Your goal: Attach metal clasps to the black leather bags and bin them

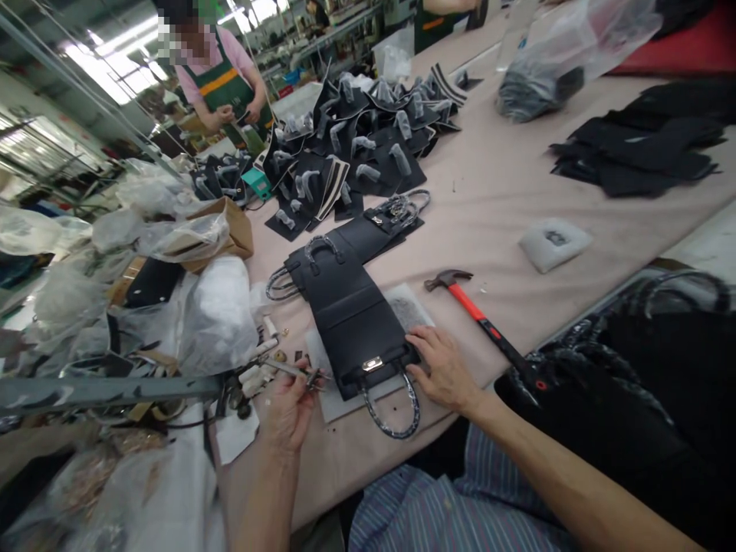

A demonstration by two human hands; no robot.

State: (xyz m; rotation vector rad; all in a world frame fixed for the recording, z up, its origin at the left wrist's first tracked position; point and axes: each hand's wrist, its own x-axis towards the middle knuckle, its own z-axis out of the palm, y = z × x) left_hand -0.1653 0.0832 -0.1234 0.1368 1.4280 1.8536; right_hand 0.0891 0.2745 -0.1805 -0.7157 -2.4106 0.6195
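Note:
A black handbag piece (350,318) with a metal clasp (372,363) and a wrapped handle (396,418) lies flat on the table in front of me. My right hand (442,368) rests on its near right corner, fingers spread and pressing down. My left hand (290,410) is closed round a small metal tool (299,373), whose tip points toward the bag's near edge. A white pad (402,307) lies under the bag.
A red-handled hammer (477,314) lies right of the bag. More black bag pieces (356,153) are piled further back, black fabric (638,146) at the right, plastic bags (189,307) and a cardboard box (230,222) at the left. A person in a green apron (224,84) works at the far end.

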